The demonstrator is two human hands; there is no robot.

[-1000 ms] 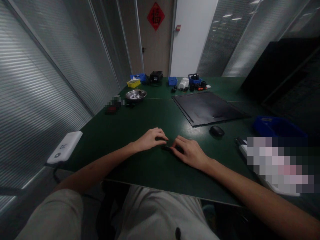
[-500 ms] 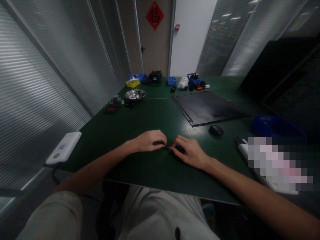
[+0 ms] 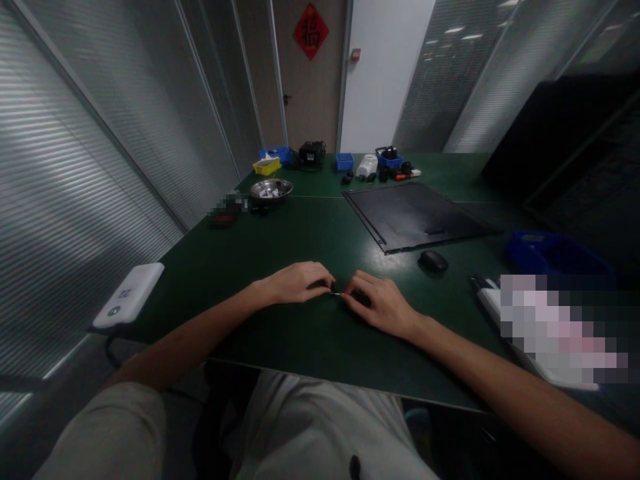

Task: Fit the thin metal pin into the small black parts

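Note:
A small, thin, pale, shiny piece (image 3: 335, 294) spans the short gap between my two hands, just above the green tabletop; it is too small to name. My right hand (image 3: 383, 301) pinches its right end between thumb and forefinger, the other fingers curled. On the left end are the thumb and bent fingers of my left hand (image 3: 303, 281), in a looser pinch with a slight gap at the tips. Both wrists lie low over the green table (image 3: 300, 340).
A black mouse (image 3: 433, 261) and a black flat panel (image 3: 415, 213) lie beyond my right hand. Blue bin (image 3: 555, 253) stands right. Farther back are a metal bowl (image 3: 271, 191), small blue trays (image 3: 345, 161) and a yellow tray (image 3: 267, 167). A white box-like device (image 3: 129, 295) sits left.
My left fingertips have loosened slightly, the forefinger lifting a little off the thumb. My right hand and the thin piece have hardly moved.

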